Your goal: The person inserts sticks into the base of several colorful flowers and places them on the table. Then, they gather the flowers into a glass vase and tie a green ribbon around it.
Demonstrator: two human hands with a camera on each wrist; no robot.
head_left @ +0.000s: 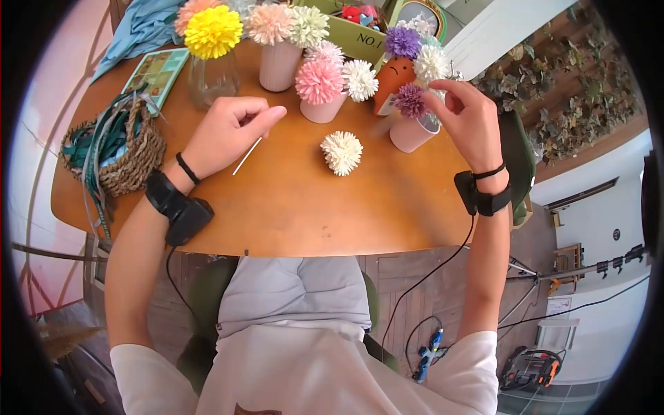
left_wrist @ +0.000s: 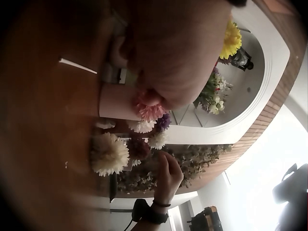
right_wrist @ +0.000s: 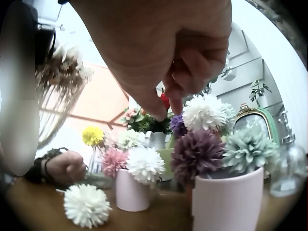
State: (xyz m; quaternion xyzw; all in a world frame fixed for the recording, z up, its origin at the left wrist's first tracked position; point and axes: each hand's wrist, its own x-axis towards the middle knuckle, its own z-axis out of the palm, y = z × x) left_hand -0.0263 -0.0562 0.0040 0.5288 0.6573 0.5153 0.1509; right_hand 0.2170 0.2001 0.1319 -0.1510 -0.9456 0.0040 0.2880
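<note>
Above the cup [head_left: 415,133] at the right, the right hand [head_left: 470,117] is bent with thumb and forefinger apart. A dusky purple flower [head_left: 411,102] leans over that cup's rim. In the right wrist view the right hand [right_wrist: 168,53] is over white [right_wrist: 204,111], purple [right_wrist: 198,155] and pale green [right_wrist: 249,149] flowers, gripping none. The left hand [head_left: 232,131], fingers loosely curled and thumb extended, holds nothing visible, near a thin white stick [head_left: 247,156] on the table. A cream flower head [head_left: 342,153] lies between the hands.
Pink cups [head_left: 322,111] with flowers, a glass jar [head_left: 213,79] under a yellow flower [head_left: 213,32] and an orange figure [head_left: 394,79] stand behind on the table [head_left: 290,214]. At the left are a woven basket [head_left: 135,155] with ribbons and a green card [head_left: 158,77].
</note>
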